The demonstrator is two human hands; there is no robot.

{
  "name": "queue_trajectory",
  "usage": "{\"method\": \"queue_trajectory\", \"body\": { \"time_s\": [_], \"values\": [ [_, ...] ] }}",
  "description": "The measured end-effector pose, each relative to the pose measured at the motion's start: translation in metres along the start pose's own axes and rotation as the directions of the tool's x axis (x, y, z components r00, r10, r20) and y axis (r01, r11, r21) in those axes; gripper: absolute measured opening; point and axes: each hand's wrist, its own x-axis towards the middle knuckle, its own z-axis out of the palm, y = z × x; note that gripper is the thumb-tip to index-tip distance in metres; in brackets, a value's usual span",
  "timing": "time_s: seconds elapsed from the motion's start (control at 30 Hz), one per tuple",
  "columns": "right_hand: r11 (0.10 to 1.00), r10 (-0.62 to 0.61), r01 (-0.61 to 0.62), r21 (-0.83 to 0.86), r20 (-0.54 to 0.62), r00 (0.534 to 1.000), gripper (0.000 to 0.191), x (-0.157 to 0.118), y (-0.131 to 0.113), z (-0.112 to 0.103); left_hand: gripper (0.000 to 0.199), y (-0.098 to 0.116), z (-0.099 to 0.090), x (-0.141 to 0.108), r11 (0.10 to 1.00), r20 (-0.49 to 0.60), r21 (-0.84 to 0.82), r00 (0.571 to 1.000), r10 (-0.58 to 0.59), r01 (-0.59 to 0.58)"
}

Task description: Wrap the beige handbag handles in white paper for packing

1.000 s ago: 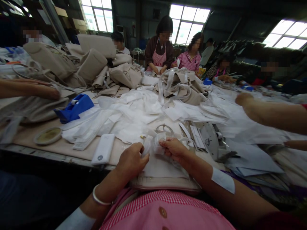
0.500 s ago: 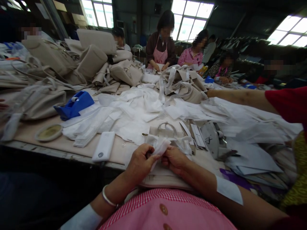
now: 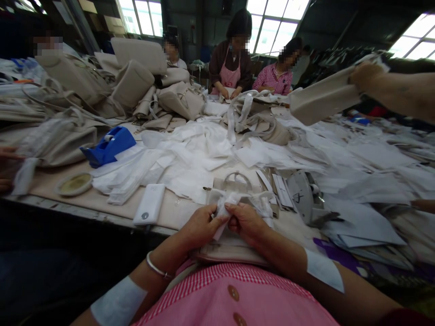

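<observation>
In the head view, pinched with the left hand [image 3: 203,224] a narrow strip of thin white translucent material [image 3: 220,230], with thumb and fingers closed upon it. Gripped the same strip from the other side with the right hand [image 3: 248,222], with thumb and curled fingers closed as well, just beside the left one. Had this strip over a pale beige leather-like bag [image 3: 231,252], lying flat at the near edge of the beige-covered table [image 3: 178,215], close to the pink apron with red-and-white checked border [image 3: 210,296]. Could not tell from this angle the exact joining of strip and bag. Wore, a little above the left hand, a plain silver-coloured bracelet [image 3: 157,267]. Saw to the left, on the same table, a white rectangular device with a round grey button [image 3: 149,203], farther left a round flat object with pale rim and yellowish middle [image 3: 74,184], and behind it a blue plastic tape dispenser [image 3: 110,145]. Saw to the right a grey tape dispenser [image 3: 304,197]. Noticed in front a wide spread of thin white sheets [image 3: 200,145], and beyond, toward the left, a high pile of beige bags [image 3: 132,90]. Noticed at the upper right a co-worker's hand [image 3: 369,77], gripping a tilted beige bag [image 3: 324,97] above the table.
</observation>
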Motion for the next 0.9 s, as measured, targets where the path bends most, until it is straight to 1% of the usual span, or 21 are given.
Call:
{"method": "queue_trajectory", "body": {
  "time_s": [0.13,0.2,0.23,0.27,0.3,0.33,0.37,0.4,0.43,0.47,0.5,0.53,0.57,0.6,0.67,0.7,0.73,0.77,0.8,0.9],
  "values": [
    [0.999,-0.025,0.025,0.044,0.010,1.000,0.034,0.003,0.005,0.004,0.037,-0.002,-0.007,0.001,0.997,0.136,-0.079,0.990,0.033,-0.023],
    [0.999,-0.019,0.018,0.032,0.019,1.000,0.034,0.002,0.004,0.004,0.036,-0.001,-0.009,0.002,0.998,0.159,-0.055,0.986,0.052,-0.044],
    [1.000,-0.007,0.007,0.001,0.023,1.000,0.035,0.002,0.002,0.002,0.035,0.000,-0.008,0.003,0.999,0.158,-0.021,0.986,0.053,-0.050],
    [0.998,0.006,-0.004,-0.069,0.029,1.000,0.036,0.002,0.000,0.000,0.036,0.001,-0.008,0.004,0.998,0.151,0.016,0.987,0.049,-0.052],
    [0.983,0.013,-0.007,-0.184,0.034,0.999,0.037,0.002,-0.003,-0.003,0.037,0.002,-0.006,0.004,0.997,0.140,0.049,0.989,0.045,-0.053],
    [0.944,0.004,0.009,-0.330,0.039,0.999,0.038,0.002,-0.007,-0.007,0.039,0.002,-0.005,0.004,0.996,0.127,0.074,0.991,0.043,-0.053],
    [0.872,-0.032,0.050,-0.487,0.045,0.998,0.040,0.002,-0.011,-0.011,0.039,0.002,-0.003,0.004,0.995,0.116,0.087,0.992,0.044,-0.054],
    [0.771,-0.096,0.108,-0.628,0.053,0.994,0.042,0.003,-0.016,-0.015,0.038,0.002,-0.002,0.004,0.994,0.107,0.094,0.993,0.044,-0.054],
    [0.658,-0.183,0.169,-0.734,0.062,0.981,0.042,0.003,-0.020,-0.018,0.037,0.001,-0.001,0.003,0.994,0.100,0.099,0.994,0.041,-0.051],
    [0.556,-0.275,0.218,-0.802,0.070,0.959,0.042,0.003,-0.025,-0.020,0.035,0.001,0.000,0.003,0.993,0.095,0.106,0.995,0.036,-0.046],
    [0.485,-0.358,0.251,-0.838,0.072,0.931,0.041,0.003,-0.028,-0.022,0.033,0.000,0.001,0.002,0.992,0.093,0.117,0.995,0.031,-0.042],
    [0.451,-0.417,0.269,-0.851,0.065,0.906,0.039,0.003,-0.031,-0.022,0.031,-0.001,0.001,0.001,0.991,0.093,0.128,0.995,0.026,-0.038],
    [0.464,-0.443,0.272,-0.843,0.045,0.896,0.037,0.003,-0.034,-0.021,0.030,-0.002,0.001,0.001,0.990,0.091,0.139,0.996,0.020,-0.033],
    [0.523,-0.430,0.265,-0.810,0.018,0.903,0.036,0.002,-0.035,-0.019,0.029,-0.002,0.001,0.000,0.988,0.088,0.150,0.996,0.017,-0.030],
    [0.695,-0.323,0.227,-0.682,-0.014,0.946,0.035,0.002,-0.036,-0.014,0.028,-0.003,0.002,0.000,0.985,0.082,0.167,0.996,0.018,-0.031],
    [0.768,-0.264,0.203,-0.607,-0.011,0.964,0.036,0.002,-0.036,-0.013,0.027,-0.002,0.001,-0.001,0.983,0.081,0.180,0.997,0.017,-0.031],
    [0.819,-0.222,0.185,-0.543,-0.002,0.975,0.036,0.003,-0.035,-0.012,0.027,-0.002,0.001,-0.001,0.980,0.082,0.196,0.997,0.014,-0.030],
    [0.848,-0.203,0.180,-0.498,0.008,0.979,0.037,0.004,-0.035,-0.012,0.027,-0.001,0.001,-0.002,0.976,0.086,0.217,0.996,0.009,-0.028],
    [0.862,-0.210,0.192,-0.470,0.016,0.978,0.038,0.005,-0.035,-0.012,0.028,0.000,0.000,-0.003,0.971,0.088,0.239,0.996,0.001,-0.022],
    [0.871,-0.264,0.243,-0.427,0.012,0.965,0.038,0.008,-0.035,-0.017,0.032,0.004,-0.003,-0.006,0.952,0.101,0.305,0.995,-0.015,-0.017]
  ]
}}
